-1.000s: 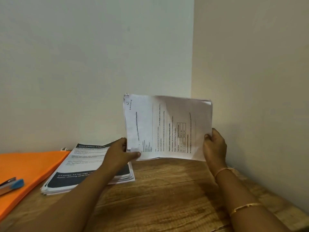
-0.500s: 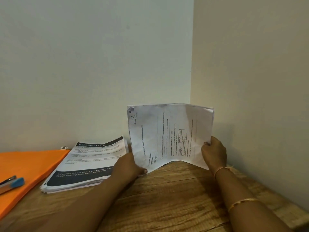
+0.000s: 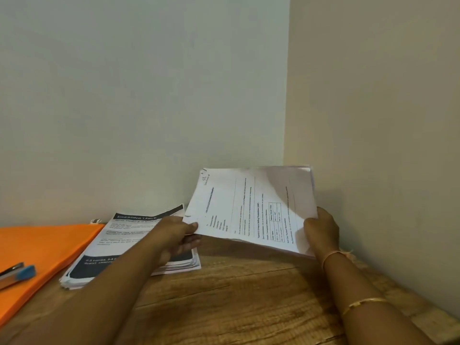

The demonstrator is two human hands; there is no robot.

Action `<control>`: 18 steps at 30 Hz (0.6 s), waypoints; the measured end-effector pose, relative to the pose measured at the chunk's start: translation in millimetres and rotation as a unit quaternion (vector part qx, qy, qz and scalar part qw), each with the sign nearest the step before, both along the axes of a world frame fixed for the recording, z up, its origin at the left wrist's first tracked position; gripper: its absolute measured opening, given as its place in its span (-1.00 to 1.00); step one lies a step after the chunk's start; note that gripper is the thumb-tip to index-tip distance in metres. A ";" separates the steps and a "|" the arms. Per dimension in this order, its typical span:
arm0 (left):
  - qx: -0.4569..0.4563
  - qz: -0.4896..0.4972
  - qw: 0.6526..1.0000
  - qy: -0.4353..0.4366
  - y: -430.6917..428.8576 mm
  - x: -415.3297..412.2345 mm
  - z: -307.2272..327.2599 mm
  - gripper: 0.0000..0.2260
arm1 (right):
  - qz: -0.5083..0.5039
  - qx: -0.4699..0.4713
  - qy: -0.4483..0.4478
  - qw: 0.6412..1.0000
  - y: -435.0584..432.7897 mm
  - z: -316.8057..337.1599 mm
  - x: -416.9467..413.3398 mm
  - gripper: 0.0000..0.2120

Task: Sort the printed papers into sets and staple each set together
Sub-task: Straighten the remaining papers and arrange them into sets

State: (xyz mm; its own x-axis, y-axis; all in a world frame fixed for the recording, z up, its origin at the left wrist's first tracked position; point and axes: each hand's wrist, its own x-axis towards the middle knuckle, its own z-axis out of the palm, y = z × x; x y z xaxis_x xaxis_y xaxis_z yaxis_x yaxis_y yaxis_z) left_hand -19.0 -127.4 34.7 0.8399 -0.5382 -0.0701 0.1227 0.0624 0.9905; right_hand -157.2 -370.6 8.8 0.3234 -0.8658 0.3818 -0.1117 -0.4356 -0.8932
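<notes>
Corner table [image 3: 236, 295], papers [image 3: 249, 210] gripped by edges

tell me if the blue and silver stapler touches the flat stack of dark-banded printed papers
Apart: the head view shows the blue and silver stapler lying on the orange folder, bare folder separating it from the stack.

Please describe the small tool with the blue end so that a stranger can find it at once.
Start at the brown wooden table and go to its left side, where a flat orange folder lies. On the folder's near part rests a small silver metal stapler with a bright blue end; nothing else on the table is bright blue.
</notes>
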 end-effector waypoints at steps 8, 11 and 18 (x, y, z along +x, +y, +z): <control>0.048 -0.029 0.998 0.028 31.0 -1.0 -10.3 -0.87 | 0.044 0.009 0.083 0.996 3.2 -5.5 7.4 -0.75; 0.034 -0.001 0.999 0.028 30.1 -5.3 -20.5 -0.85 | 0.032 -0.019 0.083 0.996 7.4 -3.5 10.0 -0.63; -0.092 0.013 0.993 0.078 22.8 -11.5 -21.5 -0.78 | 0.241 -0.081 -0.058 0.965 85.5 18.9 12.4 -0.82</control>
